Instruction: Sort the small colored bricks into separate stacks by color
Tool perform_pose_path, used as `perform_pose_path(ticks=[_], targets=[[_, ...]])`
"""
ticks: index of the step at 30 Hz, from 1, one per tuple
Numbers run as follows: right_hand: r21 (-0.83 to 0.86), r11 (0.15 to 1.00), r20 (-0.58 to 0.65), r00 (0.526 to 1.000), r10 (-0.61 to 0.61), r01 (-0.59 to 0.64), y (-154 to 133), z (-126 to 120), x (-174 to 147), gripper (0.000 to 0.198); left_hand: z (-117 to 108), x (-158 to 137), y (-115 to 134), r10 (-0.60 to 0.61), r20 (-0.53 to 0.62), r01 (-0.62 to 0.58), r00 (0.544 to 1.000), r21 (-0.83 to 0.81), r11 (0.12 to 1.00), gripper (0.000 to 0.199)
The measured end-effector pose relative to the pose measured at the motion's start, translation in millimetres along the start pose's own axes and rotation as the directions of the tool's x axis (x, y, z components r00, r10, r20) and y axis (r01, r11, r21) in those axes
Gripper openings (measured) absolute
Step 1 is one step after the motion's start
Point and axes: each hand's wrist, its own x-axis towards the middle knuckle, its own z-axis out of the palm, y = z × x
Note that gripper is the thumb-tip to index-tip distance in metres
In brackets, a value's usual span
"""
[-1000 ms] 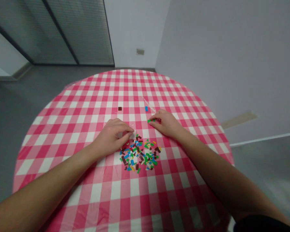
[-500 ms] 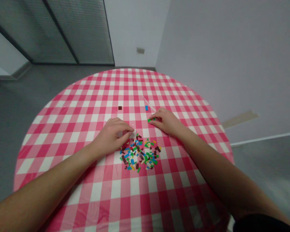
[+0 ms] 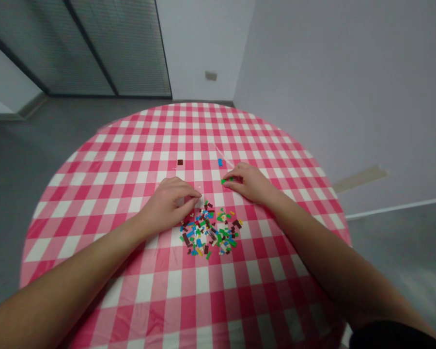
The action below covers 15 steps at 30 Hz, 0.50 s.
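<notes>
My right hand rests on the table right of centre, thumb and fingers closed round a small green toy brick. Part of that brick is hidden by the fingertips. Just beyond it lies a blue brick. My left hand is at the upper left edge of a loose pile of small bricks in green, blue, brown, white and yellow. Its thumb and forefinger come together in a pinch; whatever is between the tips is too small to make out.
A dark brown brick lies alone beyond my left hand. The round table wears a red and white checked cloth. A wall stands close on the right, and a glass partition is at the back left.
</notes>
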Motion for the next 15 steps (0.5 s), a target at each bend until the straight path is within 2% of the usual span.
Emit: perform_pose_path(ticks=[3, 8, 15], targets=[[0.001, 1.0, -0.02, 1.0, 0.015, -0.015, 1, -1, -1, 0.013, 1, 0, 0, 0.007, -0.008, -0.007, 1.0, 0.001, 1.0, 0.021], [0.027, 0.997, -0.065, 0.996, 0.068, -0.067, 7, -5, -6, 0.029, 1, -1, -1, 0.011, -0.013, -0.011, 1.0, -0.005, 1.0, 0.02], [0.078, 0.991, -0.062, 0.992, 0.11, -0.105, 13, -3, -10, 0.031, 1, -1, -1, 0.004, -0.013, -0.004, 1.0, 0.0, 1.0, 0.02]])
